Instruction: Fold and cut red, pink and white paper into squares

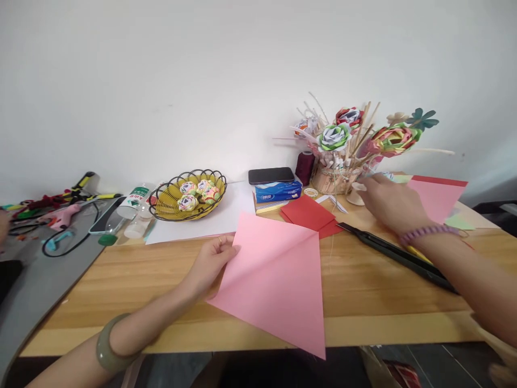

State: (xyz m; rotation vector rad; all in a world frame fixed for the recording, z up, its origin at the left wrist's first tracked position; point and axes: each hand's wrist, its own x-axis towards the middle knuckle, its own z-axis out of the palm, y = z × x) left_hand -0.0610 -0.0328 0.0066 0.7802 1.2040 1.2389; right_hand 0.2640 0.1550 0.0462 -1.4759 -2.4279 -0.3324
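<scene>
A large pink paper sheet (278, 277), folded along a diagonal crease, lies on the wooden table (133, 280) and overhangs its near edge. My left hand (210, 264) pinches the sheet's left corner between thumb and fingers. My right hand (390, 205) reaches toward the back right, fingers spread low over the table beside a holder of paper flowers on sticks (347, 145). I cannot see anything in that hand. A long black tool (398, 253) lies on the table under my right forearm.
Red paper squares (309, 214) lie behind the pink sheet. A wire basket (188, 196) holds paper roses. A phone sits on a tissue pack (277, 188). More pink paper (438, 196) lies at the right. Bottles, a glue gun (62, 215) and cables crowd the left.
</scene>
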